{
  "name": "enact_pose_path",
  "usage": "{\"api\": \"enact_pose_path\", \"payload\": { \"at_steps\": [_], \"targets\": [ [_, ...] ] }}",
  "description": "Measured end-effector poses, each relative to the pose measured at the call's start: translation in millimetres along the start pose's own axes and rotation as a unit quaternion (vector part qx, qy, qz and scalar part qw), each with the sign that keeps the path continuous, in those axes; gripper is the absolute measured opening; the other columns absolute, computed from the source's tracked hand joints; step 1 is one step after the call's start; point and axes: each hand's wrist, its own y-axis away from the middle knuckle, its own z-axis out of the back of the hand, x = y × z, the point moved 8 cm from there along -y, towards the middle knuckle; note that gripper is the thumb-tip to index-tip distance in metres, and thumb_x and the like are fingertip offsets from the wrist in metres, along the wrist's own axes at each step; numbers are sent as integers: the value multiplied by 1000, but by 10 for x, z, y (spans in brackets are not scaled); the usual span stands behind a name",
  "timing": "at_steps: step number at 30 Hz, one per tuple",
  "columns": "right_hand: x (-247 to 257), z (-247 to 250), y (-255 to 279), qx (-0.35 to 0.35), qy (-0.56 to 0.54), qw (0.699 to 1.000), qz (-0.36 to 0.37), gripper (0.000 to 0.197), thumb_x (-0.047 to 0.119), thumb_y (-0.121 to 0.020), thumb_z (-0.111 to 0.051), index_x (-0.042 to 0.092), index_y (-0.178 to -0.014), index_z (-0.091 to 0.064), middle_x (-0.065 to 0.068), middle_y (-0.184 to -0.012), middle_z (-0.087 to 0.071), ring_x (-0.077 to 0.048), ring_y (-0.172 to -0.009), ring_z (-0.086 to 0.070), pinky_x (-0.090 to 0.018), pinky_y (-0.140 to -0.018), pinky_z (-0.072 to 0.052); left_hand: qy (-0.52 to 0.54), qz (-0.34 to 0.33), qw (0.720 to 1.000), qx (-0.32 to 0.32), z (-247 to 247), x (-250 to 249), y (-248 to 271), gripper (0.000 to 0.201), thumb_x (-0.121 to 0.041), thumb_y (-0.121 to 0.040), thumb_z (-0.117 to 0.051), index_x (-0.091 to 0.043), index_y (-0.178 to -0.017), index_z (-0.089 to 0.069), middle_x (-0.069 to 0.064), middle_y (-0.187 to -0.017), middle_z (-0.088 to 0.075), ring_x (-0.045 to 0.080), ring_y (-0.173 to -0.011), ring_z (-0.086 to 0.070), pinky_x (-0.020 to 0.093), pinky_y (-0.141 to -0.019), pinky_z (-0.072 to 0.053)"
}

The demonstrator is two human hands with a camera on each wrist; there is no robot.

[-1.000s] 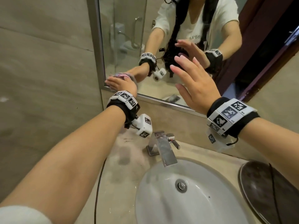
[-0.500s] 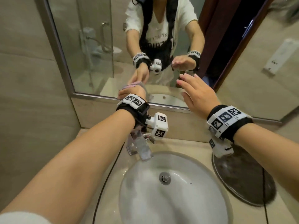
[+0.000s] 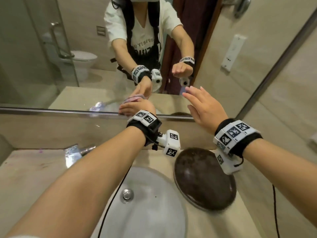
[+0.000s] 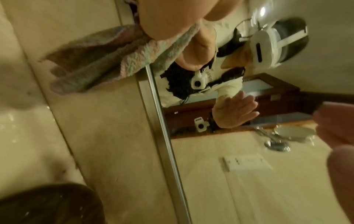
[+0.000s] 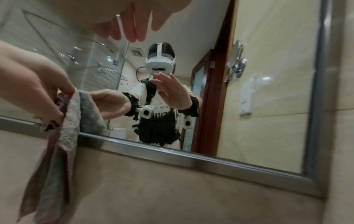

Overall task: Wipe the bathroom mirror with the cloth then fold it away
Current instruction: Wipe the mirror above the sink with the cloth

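Here the left hand (image 3: pixel 137 107) pinches the cloth (image 5: pixel 65 128) at the mirror's (image 3: pixel 85 48) bottom edge, right hand (image 3: pixel 204 107) open nearby.

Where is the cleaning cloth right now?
The pink and pale-blue towelling cloth hangs from the left hand, against the steel lower edge of the mirror, above the white sink.

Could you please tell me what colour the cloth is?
The cloth is mottled pink, pale blue-green and grey, clearest in the right wrist view.

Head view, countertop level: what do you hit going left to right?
Faucet → sink basin → dark round tray.
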Motion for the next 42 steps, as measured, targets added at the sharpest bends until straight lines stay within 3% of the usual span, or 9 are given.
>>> {"api": "enact_pose_path", "payload": {
  "at_steps": [8, 14, 19, 23, 28, 30, 32, 35, 42],
  "targets": [
    [-906, 181, 811, 13, 20, 998, -56, 38, 15, -92, -42, -4, -121, -58, -21, -127, -58, -35, -119, -55, -43, -109, -31, -141, -337, 931, 25, -954, 17, 1143, 70, -17, -96, -42, 11, -145, -1, 29, -154, 3, 44, -143, 0, 50, -118, -3],
    [-1362, 417, 1296, -27, 5, 992, -121, 40, 13, -92, -40, -3, -124, -55, -20, -128, -57, -31, -121, -52, -38, -112, -28, -374, -624, 687, 12, -1876, 89, 1902, 70, -25, -83, -51, -6, -144, -22, 12, -154, -26, 36, -140, -27, 54, -103, -36],
    [-1514, 555, 1468, -41, 10, 988, -147, 40, 16, -94, -39, -1, -128, -53, -17, -131, -55, -28, -125, -50, -39, -113, -29, -460, -771, 417, 138, -2410, 452, 2321, 80, 9, -74, -48, -5, -148, -19, 11, -156, -20, 31, -144, -19, 47, -113, -11],
    [-1586, 605, 1407, -60, -7, 982, -179, 41, 17, -94, -38, 1, -129, -52, -16, -134, -54, -25, -127, -47, -34, -115, -25, -514, -786, 303, 161, -2558, 428, 2513, 66, 9, -86, -25, 1, -148, -2, 16, -158, 1, 33, -146, 1, 42, -108, 14],
    [-1690, 643, 1230, -75, -34, 972, -221, 40, 16, -95, -38, 2, -131, -50, -15, -136, -52, -25, -129, -47, -31, -115, -24, -601, -754, 188, 188, -2540, 277, 2586, 81, -29, -94, -47, -2, -148, 6, 13, -158, 10, 29, -146, 10, 43, -113, 14],
    [-1734, 695, 1168, -88, -38, 968, -230, 38, 13, -96, -42, 3, -132, -50, -14, -136, -52, -24, -129, -47, -31, -115, -23, -560, -786, 171, 197, -2520, 28, 2661, 65, -32, -96, -40, -6, -149, -14, 9, -158, -7, 25, -147, -5, 44, -118, 2],
    [-1769, 777, 1108, -109, -43, 964, -240, 38, 13, -96, -43, 3, -132, -50, -13, -137, -52, -24, -129, -47, -31, -115, -25, -467, -831, 235, 190, -2431, -422, 2839, 53, -25, -91, -26, -7, -137, -45, 9, -148, -39, 25, -139, -34, 45, -117, -20],
    [-1848, 867, 1048, -131, -59, 954, -262, 40, 16, -97, -39, 4, -133, -49, -12, -139, -50, -23, -130, -45, -29, -115, -23, -420, -820, 327, 212, -2372, -959, 3027, 61, -30, -88, -18, -7, -139, -43, 11, -151, -34, 27, -143, -24, 46, -119, -8],
    [-1991, 1194, 832, -172, -46, 949, -260, 45, 22, -95, -32, 3, -132, -49, -13, -136, -53, -24, -127, -48, -30, -114, -26, -449, -870, 177, 103, -2501, -1600, 3135, 60, -42, -95, -30, -11, -146, -28, 9, -153, -30, 30, -141, -29, 43, -112, 19]
  ]
}}
